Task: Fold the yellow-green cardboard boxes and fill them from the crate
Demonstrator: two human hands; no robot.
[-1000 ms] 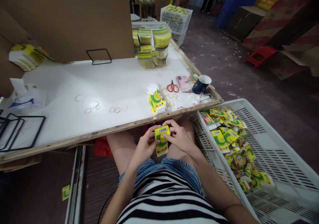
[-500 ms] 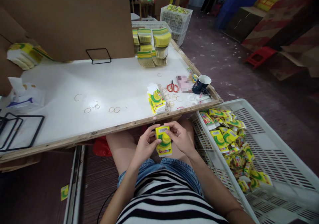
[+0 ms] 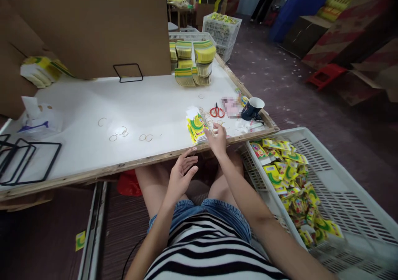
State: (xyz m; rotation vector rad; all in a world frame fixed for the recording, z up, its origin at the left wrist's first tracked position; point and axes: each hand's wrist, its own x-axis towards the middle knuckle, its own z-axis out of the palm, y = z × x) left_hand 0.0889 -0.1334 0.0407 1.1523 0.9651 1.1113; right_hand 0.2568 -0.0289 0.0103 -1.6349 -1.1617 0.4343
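Observation:
My left hand (image 3: 183,174) hovers over my lap just below the table edge, its fingers spread and nothing in it. Over the table's front edge, my right hand (image 3: 217,140) has thumb and fingers apart, also with nothing in it. Its thumb is close beside a stack of flat yellow-and-green cartons (image 3: 196,126); whether it touches them I cannot tell. Thin rubber bands (image 3: 146,137) are scattered on the white tabletop, some of them behind the right hand. Red-handled scissors (image 3: 217,111) lie beyond that hand.
To my right stands a white plastic crate (image 3: 351,188) partly filled with yellow packets (image 3: 290,172). A dark mug (image 3: 251,109) is at the table's right corner. Bundled cartons (image 3: 194,64) stand at the back. Black wire frames (image 3: 34,159) and a tissue pack (image 3: 39,120) are at left.
The yellow carton that both hands held over my lap is out of them now. My right hand has moved up and forward to the stack; the left has opened and shifted slightly.

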